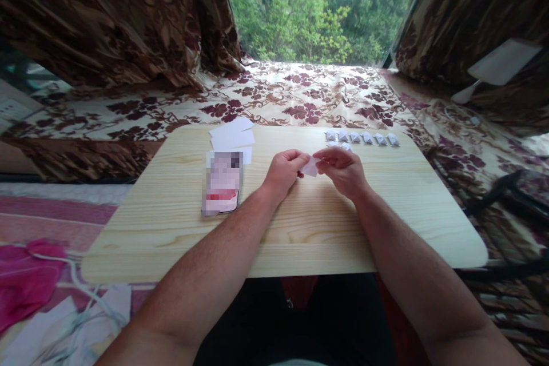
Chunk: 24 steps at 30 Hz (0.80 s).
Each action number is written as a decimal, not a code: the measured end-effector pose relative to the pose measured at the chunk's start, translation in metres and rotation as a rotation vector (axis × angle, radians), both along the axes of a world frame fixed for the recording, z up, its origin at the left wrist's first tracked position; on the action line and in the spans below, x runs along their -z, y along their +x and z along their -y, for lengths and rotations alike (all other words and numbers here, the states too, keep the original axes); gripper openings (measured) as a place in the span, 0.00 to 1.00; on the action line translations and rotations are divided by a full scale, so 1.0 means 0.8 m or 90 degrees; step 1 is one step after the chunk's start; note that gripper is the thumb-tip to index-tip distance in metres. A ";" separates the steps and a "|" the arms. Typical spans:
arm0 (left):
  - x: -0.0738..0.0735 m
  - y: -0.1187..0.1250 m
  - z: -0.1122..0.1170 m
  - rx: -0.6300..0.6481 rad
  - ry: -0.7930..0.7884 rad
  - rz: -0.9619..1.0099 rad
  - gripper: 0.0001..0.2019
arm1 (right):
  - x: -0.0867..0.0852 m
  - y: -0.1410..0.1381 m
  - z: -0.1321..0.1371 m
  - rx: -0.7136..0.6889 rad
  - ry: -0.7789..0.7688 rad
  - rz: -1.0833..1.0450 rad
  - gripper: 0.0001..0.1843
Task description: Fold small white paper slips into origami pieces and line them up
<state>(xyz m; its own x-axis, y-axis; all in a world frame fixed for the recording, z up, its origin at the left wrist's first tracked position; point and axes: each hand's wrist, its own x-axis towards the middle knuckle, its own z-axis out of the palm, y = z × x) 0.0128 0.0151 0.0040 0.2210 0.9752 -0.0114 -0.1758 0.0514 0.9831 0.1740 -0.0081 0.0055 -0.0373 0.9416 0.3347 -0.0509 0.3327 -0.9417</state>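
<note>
A small piece of white paper [310, 167] is held above the middle of the wooden table [300, 223]. My left hand [286, 168] pinches its left side, and the fingers of my right hand [343, 168] close on its right side. Part of the paper is hidden by my fingers, so its exact folds do not show. Just beyond my right hand, several small folded white paper pieces [368, 138] stand in a row near the table's far edge, with a shorter second row [345, 147] partly covered by that hand.
Loose white paper sheets [234, 136] lie at the table's far left, partly under a blurred phone [222, 183]. A white lamp [501, 63] stands on the flowered cloth [300, 91] at the right. Cables [79, 274] and pink cloth [30, 277] are at lower left.
</note>
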 end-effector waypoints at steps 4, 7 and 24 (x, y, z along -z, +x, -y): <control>-0.002 -0.002 -0.001 0.031 -0.003 -0.017 0.13 | -0.002 0.004 0.002 -0.063 0.007 0.020 0.07; -0.004 -0.004 -0.001 0.038 0.001 -0.020 0.13 | -0.005 0.007 0.002 -0.080 -0.001 0.026 0.07; -0.009 -0.005 0.003 0.034 0.035 -0.043 0.13 | -0.005 0.020 -0.002 -0.065 -0.083 0.103 0.09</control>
<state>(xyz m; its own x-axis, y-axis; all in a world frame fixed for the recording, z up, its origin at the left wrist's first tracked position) 0.0086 0.0129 0.0108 0.2730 0.9617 0.0252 -0.1072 0.0044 0.9942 0.1897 -0.0065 0.0092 -0.1781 0.9651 0.1922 0.0765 0.2083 -0.9751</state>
